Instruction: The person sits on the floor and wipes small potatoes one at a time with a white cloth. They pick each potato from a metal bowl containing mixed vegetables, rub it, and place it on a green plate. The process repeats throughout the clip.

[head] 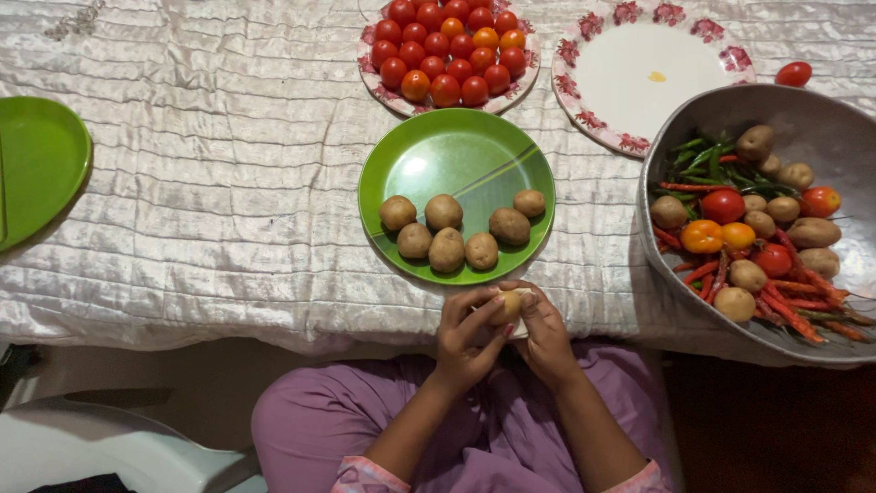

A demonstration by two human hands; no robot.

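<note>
While we are sitting at the cloth-covered table (228, 183), our left hand (467, 338) and right hand (545, 333) are both grasping one small potato (507, 307), long axis tilting up-right, just below the green plate (456, 151) of potatoes.

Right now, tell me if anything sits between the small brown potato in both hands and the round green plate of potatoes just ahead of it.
Nothing visible does. The small brown potato is held between the left hand and right hand at the table edge, directly below the round green plate; only bare cloth separates them.
</note>
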